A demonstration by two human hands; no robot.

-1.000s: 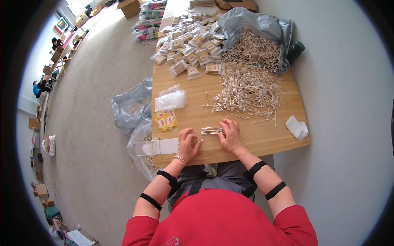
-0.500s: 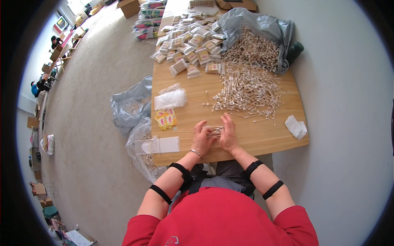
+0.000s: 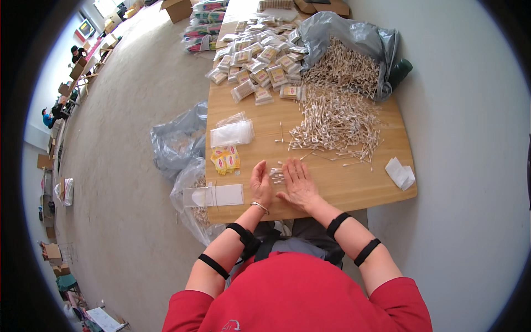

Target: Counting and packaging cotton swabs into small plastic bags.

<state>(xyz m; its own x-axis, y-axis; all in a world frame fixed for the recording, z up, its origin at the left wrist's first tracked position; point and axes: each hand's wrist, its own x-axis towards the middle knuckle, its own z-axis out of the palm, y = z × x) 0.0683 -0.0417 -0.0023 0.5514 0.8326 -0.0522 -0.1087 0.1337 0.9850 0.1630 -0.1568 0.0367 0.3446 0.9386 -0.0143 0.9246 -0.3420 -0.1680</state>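
A small bundle of cotton swabs lies on the table near its front edge, between my hands. My right hand is laid flat with fingers stretched out, over the right part of that bundle. On the other side my left hand stands on its edge beside the swab tips, fingers extended and holding nothing. Beyond them spreads a large heap of loose cotton swabs. To my left lie a white card tray, yellow printed cards and a stack of clear plastic bags.
Filled swab packets are piled at the far left of the wooden table. A grey plastic bag spills swabs at the far right. A crumpled white tissue lies near the right edge. Plastic sacks stand left of the table.
My fingers have uncurled from the swab bundle. The right hand has flattened over it and moved slightly left; the left hand has shifted left and turned on edge.
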